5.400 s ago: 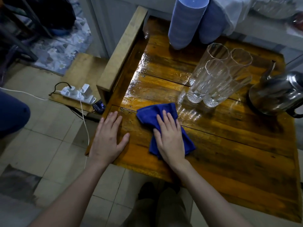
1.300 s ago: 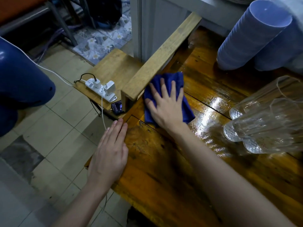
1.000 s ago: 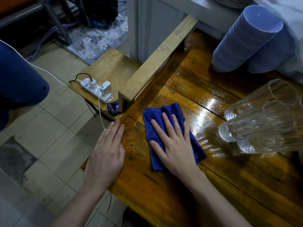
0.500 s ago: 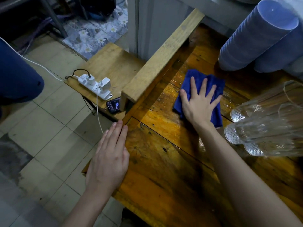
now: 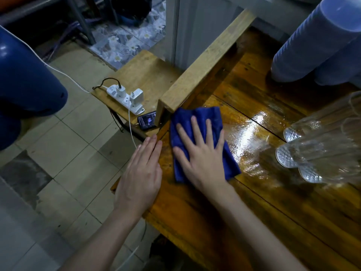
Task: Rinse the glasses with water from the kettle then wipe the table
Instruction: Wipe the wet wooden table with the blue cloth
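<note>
Right grip (image 5: 203, 153) flat, fingers spread, pressing blue cloth (image 5: 197, 122) onto wet wooden tabletop (image 5: 254, 202) near its left edge; left grip (image 5: 140, 177) flat, fingers together, on that edge. Three clear glasses (image 5: 312, 153) stand far right, well apart from cloth. No writing readable. Power strip (image 5: 125, 98), lit phone (image 5: 146, 120) on low shelf left; tiled floor (image 5: 58, 163)

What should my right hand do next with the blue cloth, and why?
Probably sweep the blue cloth right, toward the glasses. Your right hand presses it flat near the table's left edge, while the glossy wet patch lies just beyond it, short of the glasses.
</note>
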The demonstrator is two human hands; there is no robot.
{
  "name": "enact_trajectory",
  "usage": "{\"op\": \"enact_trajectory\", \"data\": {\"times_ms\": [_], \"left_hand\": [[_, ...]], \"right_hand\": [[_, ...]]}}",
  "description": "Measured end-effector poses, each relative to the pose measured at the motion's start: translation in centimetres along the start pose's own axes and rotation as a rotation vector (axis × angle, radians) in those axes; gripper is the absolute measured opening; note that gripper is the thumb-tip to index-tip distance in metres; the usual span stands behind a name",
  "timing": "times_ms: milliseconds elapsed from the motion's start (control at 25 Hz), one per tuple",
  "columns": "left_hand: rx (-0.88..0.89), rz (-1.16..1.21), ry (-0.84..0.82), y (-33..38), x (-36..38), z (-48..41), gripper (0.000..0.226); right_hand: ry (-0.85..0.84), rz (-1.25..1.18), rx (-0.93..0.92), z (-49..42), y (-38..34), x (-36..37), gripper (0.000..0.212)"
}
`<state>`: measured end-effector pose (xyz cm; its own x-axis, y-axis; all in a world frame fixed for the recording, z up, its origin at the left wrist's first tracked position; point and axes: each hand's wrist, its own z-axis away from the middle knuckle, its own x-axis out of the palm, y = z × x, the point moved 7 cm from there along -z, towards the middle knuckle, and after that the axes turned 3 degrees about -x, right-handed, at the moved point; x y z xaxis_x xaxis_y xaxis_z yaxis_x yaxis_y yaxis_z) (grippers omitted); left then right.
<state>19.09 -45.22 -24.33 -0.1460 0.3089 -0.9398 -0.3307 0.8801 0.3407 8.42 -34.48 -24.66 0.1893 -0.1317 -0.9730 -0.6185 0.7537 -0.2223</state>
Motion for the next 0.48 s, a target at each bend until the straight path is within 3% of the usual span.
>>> {"op": "enact_trajectory", "data": {"times_ms": [240, 480], "left_hand": [[0.013, 0.044, 0.007, 0.1, -0.1, 0.0, 0.053], [0.006, 0.027, -0.005, 0.1, 0.1, 0.0, 0.054]], "right_hand": [[-0.076, 0.079, 0.048, 11.5, 3.2, 0.1, 0.063], [-0.025, 0.044, 0.354, 8.8, 10.3, -1.2, 0.066]]}}
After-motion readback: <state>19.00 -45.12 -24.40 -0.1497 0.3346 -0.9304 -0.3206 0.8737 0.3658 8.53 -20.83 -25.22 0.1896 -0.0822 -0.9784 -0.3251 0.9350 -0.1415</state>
